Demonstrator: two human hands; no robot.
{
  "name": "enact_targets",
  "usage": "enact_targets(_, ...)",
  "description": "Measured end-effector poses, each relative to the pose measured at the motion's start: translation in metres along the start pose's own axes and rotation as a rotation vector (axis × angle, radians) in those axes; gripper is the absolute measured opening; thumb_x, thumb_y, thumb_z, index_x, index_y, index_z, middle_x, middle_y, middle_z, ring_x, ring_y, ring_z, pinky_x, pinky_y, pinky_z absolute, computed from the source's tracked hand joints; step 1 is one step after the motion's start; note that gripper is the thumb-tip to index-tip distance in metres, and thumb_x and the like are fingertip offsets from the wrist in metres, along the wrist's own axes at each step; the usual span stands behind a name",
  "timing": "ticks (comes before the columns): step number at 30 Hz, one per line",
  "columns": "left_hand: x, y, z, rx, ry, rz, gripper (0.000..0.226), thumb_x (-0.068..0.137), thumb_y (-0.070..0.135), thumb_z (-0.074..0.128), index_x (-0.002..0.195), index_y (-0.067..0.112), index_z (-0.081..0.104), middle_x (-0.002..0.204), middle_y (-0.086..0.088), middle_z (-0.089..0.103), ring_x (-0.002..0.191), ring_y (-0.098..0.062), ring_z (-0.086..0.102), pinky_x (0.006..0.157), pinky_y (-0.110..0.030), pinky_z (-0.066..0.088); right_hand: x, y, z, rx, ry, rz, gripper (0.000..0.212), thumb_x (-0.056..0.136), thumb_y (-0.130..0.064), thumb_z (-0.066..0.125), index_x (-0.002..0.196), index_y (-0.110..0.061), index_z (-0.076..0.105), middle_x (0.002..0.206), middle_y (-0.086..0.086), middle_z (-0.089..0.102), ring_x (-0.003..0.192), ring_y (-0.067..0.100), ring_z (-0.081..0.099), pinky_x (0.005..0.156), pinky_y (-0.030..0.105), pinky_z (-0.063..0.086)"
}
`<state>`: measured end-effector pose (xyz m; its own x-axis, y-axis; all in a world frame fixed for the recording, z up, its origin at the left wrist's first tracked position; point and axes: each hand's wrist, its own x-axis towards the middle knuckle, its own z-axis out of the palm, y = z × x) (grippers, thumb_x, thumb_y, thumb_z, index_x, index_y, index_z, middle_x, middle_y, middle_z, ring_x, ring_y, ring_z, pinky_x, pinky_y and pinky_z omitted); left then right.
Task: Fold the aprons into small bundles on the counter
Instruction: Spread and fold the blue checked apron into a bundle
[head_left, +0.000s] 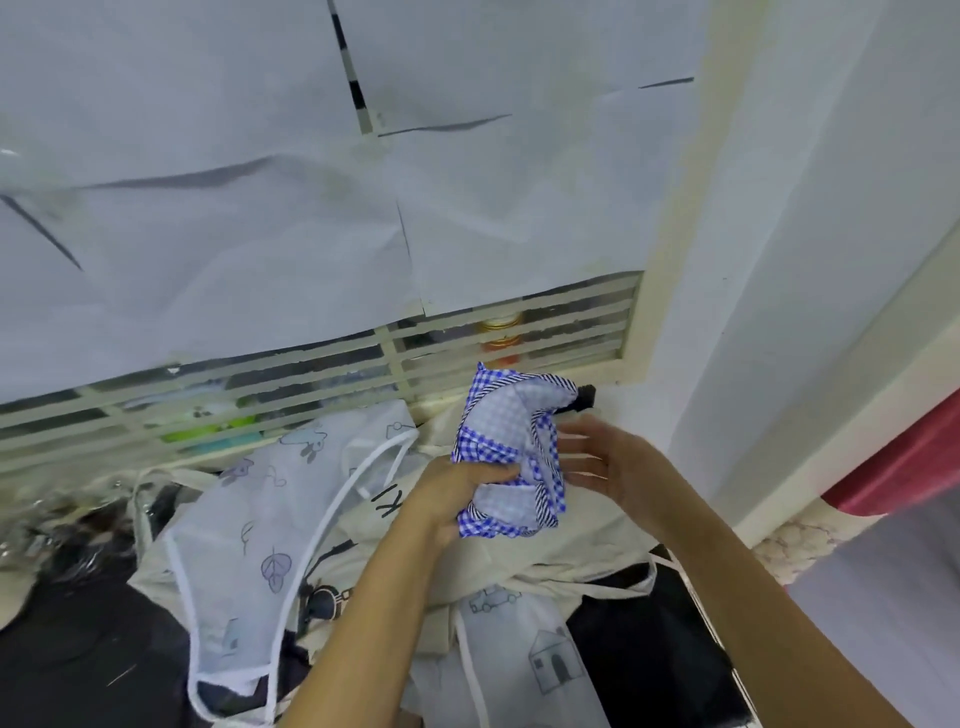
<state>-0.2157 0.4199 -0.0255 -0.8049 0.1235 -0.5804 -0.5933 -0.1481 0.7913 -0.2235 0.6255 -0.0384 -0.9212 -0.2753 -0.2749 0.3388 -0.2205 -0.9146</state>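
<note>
Now in hand: a blue checked apron (511, 447), gathered into a small, thick bundle with striped trim along its edges.
Where it is: raised in the air above the table (83, 660), in front of a slatted window (311, 374), resting on nothing.
Left hand (460, 491): grips the bundle's lower left side, with the fingers curled round the cloth.
Right hand (605, 460): just beside the bundle's right edge, fingers straight and spread, holding nothing. Whether the fingertips touch the cloth cannot be told.
Underneath: loose aprons lie in an overlapping heap, a white leaf-print apron (249, 525) to the left, a cream apron (582, 540) directly below the hands, and a house-print apron (550, 665) nearest the viewer.
Step, as judged: the last tucks on this one apron, which looks almost a finished bundle.
Progress, as judged: early, since several aprons are not yet folded.
Next move calls for: the right hand pressing the loose right edge in so the folds hold, then a bare spot on the table to set the bundle down without it springing open.
</note>
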Motion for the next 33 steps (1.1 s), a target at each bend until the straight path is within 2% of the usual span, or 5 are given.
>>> enact_targets(9, -0.02, 0.001, -0.016, 0.061, 0.077, 0.068, 0.081, 0.035, 0.029, 0.092, 0.104, -0.004, 0.067, 0.103, -0.021, 0.07, 0.096, -0.038, 0.068, 0.092, -0.052, 0.052, -0.021, 0.009, 0.054, -0.499, -0.129, 0.032, 0.019, 0.091, -0.035, 0.061, 0.101, -0.018, 0.062, 0.055, -0.016, 0.056, 0.045, -0.002, 0.048, 0.048, 0.013, 0.037)
enact_targets(17, -0.041, 0.019, -0.027, 0.229, -0.154, 0.183, 0.018, 0.092, 0.016, 0.059, 0.107, 0.005, 0.062, 0.096, -0.007, 0.073, 0.081, -0.013, 0.07, 0.073, -0.024, 0.055, -0.023, -0.011, 0.065, -0.818, -0.149, -0.06, 0.02, 0.092, -0.013, 0.058, 0.073, -0.018, 0.056, 0.059, -0.018, 0.064, 0.06, -0.01, 0.057, 0.055, 0.007, 0.039)
enact_targets(22, -0.054, 0.036, -0.036, 0.356, -0.397, 0.282, 0.078, 0.056, 0.054, 0.084, 0.119, 0.019, 0.055, 0.11, 0.005, 0.071, 0.107, -0.014, 0.065, 0.088, -0.023, 0.051, -0.023, -0.019, 0.075, -0.865, -0.168, -0.101, 0.038, 0.093, -0.002, 0.052, 0.065, -0.023, 0.037, 0.043, -0.029, 0.049, 0.048, -0.015, 0.047, 0.053, 0.004, 0.035)
enact_targets(26, -0.044, 0.036, -0.028, 0.251, -0.142, 0.254, 0.091, 0.053, 0.076, 0.071, 0.119, 0.015, 0.059, 0.104, 0.001, 0.072, 0.102, -0.015, 0.067, 0.092, -0.029, 0.052, -0.011, -0.016, 0.079, -0.861, -0.135, -0.129, 0.025, 0.088, -0.005, 0.056, 0.068, -0.019, 0.048, 0.057, -0.012, 0.058, 0.052, -0.007, 0.048, 0.052, 0.008, 0.036)
enact_targets(33, -0.024, 0.034, -0.034, 0.207, 0.212, 0.367, 0.011, 0.077, 0.017, 0.078, 0.085, 0.013, 0.071, 0.085, -0.006, 0.075, 0.079, -0.021, 0.072, 0.074, -0.036, 0.059, 0.0, -0.031, 0.074, -0.922, -0.176, 0.003, 0.037, 0.092, -0.036, 0.06, 0.06, -0.019, 0.052, 0.045, -0.01, 0.046, 0.04, 0.001, 0.038, 0.047, 0.011, 0.033)
